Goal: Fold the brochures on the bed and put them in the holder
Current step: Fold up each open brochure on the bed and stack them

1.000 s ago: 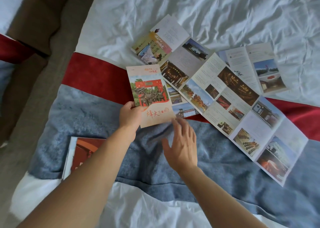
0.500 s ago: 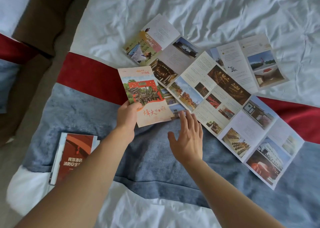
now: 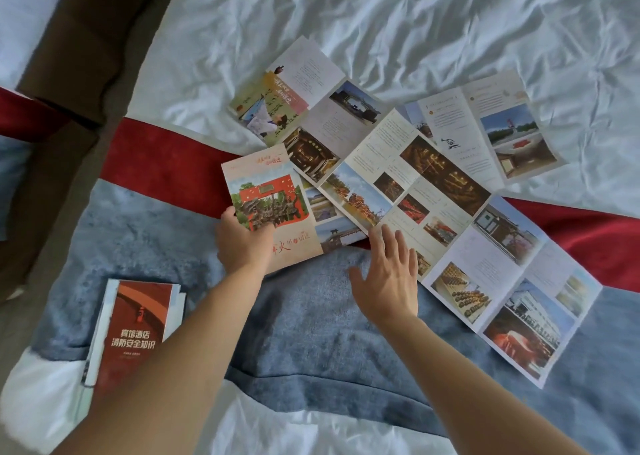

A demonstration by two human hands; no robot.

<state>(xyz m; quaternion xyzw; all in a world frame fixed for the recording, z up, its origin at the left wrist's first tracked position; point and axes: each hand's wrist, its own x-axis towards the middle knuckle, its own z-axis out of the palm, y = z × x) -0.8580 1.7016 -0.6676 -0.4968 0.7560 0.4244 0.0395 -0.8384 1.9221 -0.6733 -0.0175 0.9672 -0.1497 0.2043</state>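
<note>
A folded brochure with a red gate picture (image 3: 273, 191) lies at the middle of the bed, and my left hand (image 3: 242, 243) grips its lower left corner. My right hand (image 3: 388, 278) hovers open, fingers spread, at the near edge of a long unfolded brochure (image 3: 450, 233) that stretches to the lower right. Two more unfolded brochures lie behind: one at the upper middle (image 3: 304, 94), one at the upper right (image 3: 491, 132). A holder with a dark red folded brochure (image 3: 135, 333) in front sits at the lower left, partly hidden by my left forearm.
The bed has a crumpled white sheet (image 3: 415, 22) and a runner with a red band (image 3: 156, 157) and a blue-grey band (image 3: 311, 333). The bed's left edge drops to a brown floor (image 3: 86, 39), with another bed's corner at far left.
My right hand has moved from the folded brochure rightward onto the edge of the long unfolded one. My left hand slid further onto the folded brochure. The view shifted, showing more of the holder.
</note>
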